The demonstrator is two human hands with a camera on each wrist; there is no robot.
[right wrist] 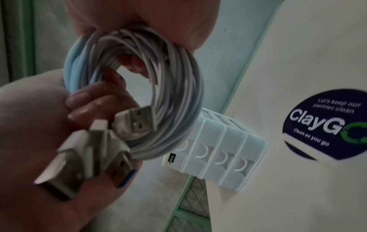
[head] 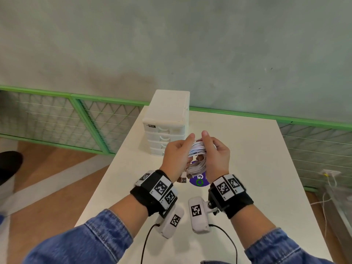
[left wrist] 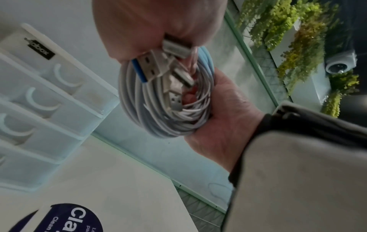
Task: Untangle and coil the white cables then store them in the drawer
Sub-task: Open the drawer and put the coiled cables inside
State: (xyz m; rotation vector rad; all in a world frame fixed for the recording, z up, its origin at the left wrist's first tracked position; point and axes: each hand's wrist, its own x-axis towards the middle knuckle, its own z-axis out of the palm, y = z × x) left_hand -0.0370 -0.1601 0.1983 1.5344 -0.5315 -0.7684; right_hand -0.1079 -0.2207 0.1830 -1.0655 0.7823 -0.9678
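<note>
A coil of white cables [head: 198, 155] hangs in the air between both hands, just in front of the white drawer unit [head: 165, 130]. My left hand [head: 177, 155] grips the coil's left side, and the metal USB plugs [head: 183, 180] stick out below that palm. My right hand [head: 217, 155] curls round the coil's right side, thumb up. In the left wrist view the coil [left wrist: 164, 109] runs from my left hand [left wrist: 155, 23] to my right hand [left wrist: 224, 109]. In the right wrist view my left hand [right wrist: 29, 125] holds the plugs [right wrist: 89, 149] beside the coil [right wrist: 174, 81]. The unit's drawers [right wrist: 218, 157] are closed.
A round purple sticker [head: 199, 181] lies on the white table [head: 257, 168] under the hands. A green-framed mesh railing [head: 85, 121] runs behind the table and along both sides. Wooden floor [head: 47, 187] lies left of the table edge. Loose white wires [head: 329, 180] hang at the far right.
</note>
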